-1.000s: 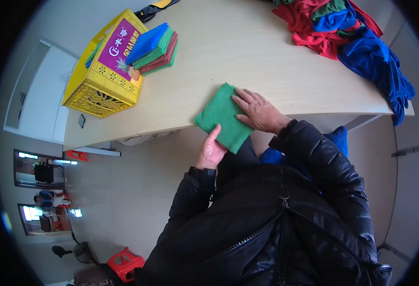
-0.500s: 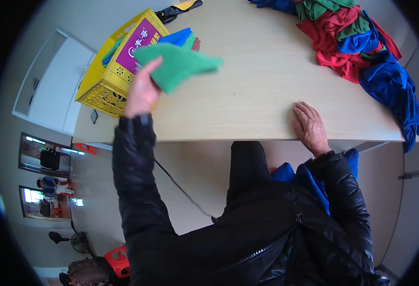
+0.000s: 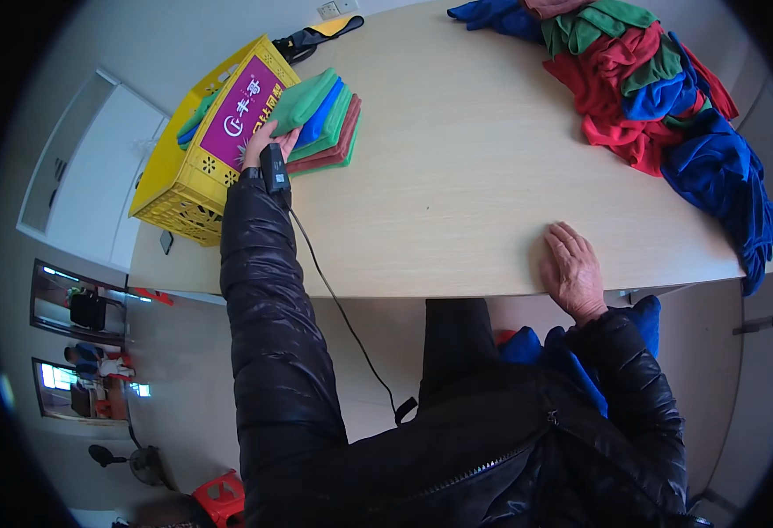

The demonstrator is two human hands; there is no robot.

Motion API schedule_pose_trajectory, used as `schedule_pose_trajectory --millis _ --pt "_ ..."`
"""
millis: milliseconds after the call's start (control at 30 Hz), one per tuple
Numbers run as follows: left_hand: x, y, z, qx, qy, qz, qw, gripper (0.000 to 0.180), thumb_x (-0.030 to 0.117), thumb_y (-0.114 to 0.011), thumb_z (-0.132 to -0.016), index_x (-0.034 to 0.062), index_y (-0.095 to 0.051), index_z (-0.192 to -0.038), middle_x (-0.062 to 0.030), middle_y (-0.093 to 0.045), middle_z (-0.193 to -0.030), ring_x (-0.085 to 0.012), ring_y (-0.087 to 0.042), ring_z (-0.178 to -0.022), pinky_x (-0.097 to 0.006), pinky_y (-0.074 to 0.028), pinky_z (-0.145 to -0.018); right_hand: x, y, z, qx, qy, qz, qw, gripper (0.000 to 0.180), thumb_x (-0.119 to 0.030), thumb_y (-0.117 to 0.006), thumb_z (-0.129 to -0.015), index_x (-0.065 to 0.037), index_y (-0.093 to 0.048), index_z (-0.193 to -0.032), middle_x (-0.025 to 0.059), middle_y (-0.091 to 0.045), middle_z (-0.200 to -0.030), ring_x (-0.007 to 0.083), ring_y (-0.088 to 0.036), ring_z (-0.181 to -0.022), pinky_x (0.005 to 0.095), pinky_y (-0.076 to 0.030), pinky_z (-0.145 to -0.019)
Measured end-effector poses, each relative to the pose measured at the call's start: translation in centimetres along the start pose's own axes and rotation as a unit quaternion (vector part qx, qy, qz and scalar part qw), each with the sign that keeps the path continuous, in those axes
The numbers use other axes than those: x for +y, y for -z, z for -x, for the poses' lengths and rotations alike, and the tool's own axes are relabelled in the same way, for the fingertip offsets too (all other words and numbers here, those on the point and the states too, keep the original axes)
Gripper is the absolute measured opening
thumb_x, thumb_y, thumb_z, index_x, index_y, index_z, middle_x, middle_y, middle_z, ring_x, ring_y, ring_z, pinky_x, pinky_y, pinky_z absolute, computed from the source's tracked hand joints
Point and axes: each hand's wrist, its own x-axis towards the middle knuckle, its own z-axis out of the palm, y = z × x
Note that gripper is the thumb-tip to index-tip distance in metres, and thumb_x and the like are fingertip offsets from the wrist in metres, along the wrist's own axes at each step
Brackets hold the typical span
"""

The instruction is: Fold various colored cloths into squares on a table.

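At the left of the table, my left hand (image 3: 268, 145) is closed at the near edge of a folded green cloth (image 3: 303, 99). That cloth lies on top of a stack of folded cloths, with a blue one (image 3: 323, 113), another green one and a reddish-brown one (image 3: 338, 145) showing below it. Part of the fingers is hidden by the cloth edge. My right hand (image 3: 574, 271) rests flat on the table near its front edge, fingers stretched out, holding nothing.
A yellow plastic crate (image 3: 175, 180) with a purple panel stands left of the stack, cloths inside it. Unfolded red, green and blue cloths (image 3: 620, 66) are heaped at the far right. A dark phone-like slab (image 3: 166, 242) lies beside the crate. A cable (image 3: 338, 304) hangs from my left wrist.
My left hand has brought the green cloth from the air above the table down onto the stack by the crate. My right hand stays resting on the table.
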Motion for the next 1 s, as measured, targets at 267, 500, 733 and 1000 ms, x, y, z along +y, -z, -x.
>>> schedule_pose_trajectory --millis 267,500,733,1000 --pt "-1.8 -1.0 1.6 0.279 -0.040 -0.038 0.959 0.063 0.043 -0.072 -0.092 -0.0071 -0.045 -0.121 -0.0174 -0.054 -0.108 -0.0305 -0.059 -0.104 -0.044 -0.057 -0.093 0.1 -0.1 0.0 0.005 0.000 0.005 1.000 0.043 -0.014 -0.063 -0.086 0.002 -0.058 -0.126 0.0187 -0.058 -0.134 0.0364 -0.051 -0.131 0.0462 -0.041 -0.110" --pt "-2.2 -1.7 1.9 0.144 0.038 0.028 0.988 0.057 0.039 -0.075 -0.090 -0.0020 -0.049 -0.121 -0.0126 -0.053 -0.106 -0.0274 -0.056 -0.104 -0.044 -0.051 -0.099 0.1 -0.1 0.2 0.009 -0.002 0.005 1.000 0.043 -0.014 -0.063 -0.086 0.003 -0.059 -0.125 0.0187 -0.059 -0.133 0.0366 -0.051 -0.131 0.0464 -0.041 -0.110" --pt "0.1 -3.5 -1.0 0.122 -0.040 0.006 0.992 0.050 0.027 -0.071 -0.091 0.0009 -0.051 -0.129 -0.0144 -0.058 -0.122 -0.0331 -0.056 -0.118 -0.050 -0.046 -0.107 -0.2 0.0 0.0 0.013 0.000 0.005 1.000 0.042 -0.014 -0.063 -0.085 0.003 -0.060 -0.123 0.0190 -0.060 -0.132 0.0368 -0.052 -0.130 0.0465 -0.042 -0.110" --pt "1.4 -7.6 -2.8 -0.007 -0.173 0.065 0.983 0.047 0.023 -0.061 -0.094 -0.0007 -0.049 -0.133 -0.0181 -0.057 -0.136 -0.0350 -0.056 -0.124 -0.055 -0.046 -0.106 0.2 0.0 0.0 0.011 -0.004 0.009 1.000 0.041 -0.013 -0.063 -0.085 0.003 -0.060 -0.122 0.0193 -0.060 -0.131 0.0370 -0.053 -0.128 0.0465 -0.043 -0.108"
